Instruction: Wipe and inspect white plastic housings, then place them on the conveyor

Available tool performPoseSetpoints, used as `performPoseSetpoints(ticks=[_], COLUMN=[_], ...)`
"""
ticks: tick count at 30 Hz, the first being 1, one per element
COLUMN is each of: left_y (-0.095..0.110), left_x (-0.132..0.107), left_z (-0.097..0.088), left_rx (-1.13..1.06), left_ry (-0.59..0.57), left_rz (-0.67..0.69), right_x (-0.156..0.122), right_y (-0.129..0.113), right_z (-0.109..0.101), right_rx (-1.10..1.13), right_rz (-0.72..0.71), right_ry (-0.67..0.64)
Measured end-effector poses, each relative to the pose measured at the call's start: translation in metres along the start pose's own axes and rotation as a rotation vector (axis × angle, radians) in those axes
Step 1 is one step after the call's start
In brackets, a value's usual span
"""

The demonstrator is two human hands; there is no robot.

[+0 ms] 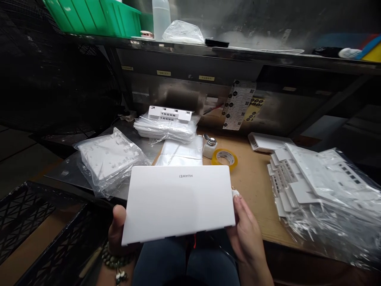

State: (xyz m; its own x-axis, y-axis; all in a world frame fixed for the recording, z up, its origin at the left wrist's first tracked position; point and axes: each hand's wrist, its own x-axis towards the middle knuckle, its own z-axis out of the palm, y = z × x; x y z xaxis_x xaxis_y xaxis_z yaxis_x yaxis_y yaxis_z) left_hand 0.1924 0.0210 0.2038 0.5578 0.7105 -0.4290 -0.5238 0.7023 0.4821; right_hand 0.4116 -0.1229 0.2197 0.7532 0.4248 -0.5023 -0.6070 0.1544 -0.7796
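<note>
A flat white plastic cover [178, 206] with HUAWEI lettering upside down near its far edge is held up above my lap. My left hand [117, 228] grips its left edge, thumb in sight and the other fingers hidden behind it. On the right edge, my right hand [246, 230] is closed, with a small white wad [235, 193], perhaps cloth or tissue, between fingers and cover. Beyond the cover lie clear plastic bags [181, 153], a white pump bottle [210, 149] with a metal top and a roll of yellow tape [224, 158].
Bagged white plastic parts [110, 155] lie at left, and a bagged stack of similar parts [315, 182] at right. One white part [169, 114] rests on piled bags. A black crate [38, 230] stands lower left. Overhead, a metal shelf [253, 57] carries a green bin [95, 18].
</note>
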Motion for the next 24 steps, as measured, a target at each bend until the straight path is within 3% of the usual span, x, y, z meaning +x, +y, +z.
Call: performPoseSetpoints(ticks=[7,10,14,17,20,24], left_y=[0.005,0.013,0.015,0.008,0.003,0.005], left_x=[0.004,0.014,0.022,0.017,0.010,0.015], left_z=[-0.003,0.004,0.016,0.023,0.030,0.041], left_rx=[0.040,0.207,0.623,0.734,0.794,0.853], left_ry=[0.148,0.079,0.053,0.058,-0.031,-0.341], left_rz=[-0.033,-0.025,-0.006,0.230,0.403,0.455], right_x=[0.000,0.004,0.015,0.024,0.028,0.027], right_y=[0.004,0.008,0.011,0.003,-0.013,-0.029], right_z=[0.000,-0.007,-0.019,-0.024,-0.029,-0.031], right_rx=[-0.059,-0.121,-0.255,-0.333,-0.319,-0.131], right_rz=[-0.051,-0.122,-0.378,-0.634,-0.753,-0.527], right_ry=[-0.072,-0.137,-0.108,-0.006,0.061,-0.093])
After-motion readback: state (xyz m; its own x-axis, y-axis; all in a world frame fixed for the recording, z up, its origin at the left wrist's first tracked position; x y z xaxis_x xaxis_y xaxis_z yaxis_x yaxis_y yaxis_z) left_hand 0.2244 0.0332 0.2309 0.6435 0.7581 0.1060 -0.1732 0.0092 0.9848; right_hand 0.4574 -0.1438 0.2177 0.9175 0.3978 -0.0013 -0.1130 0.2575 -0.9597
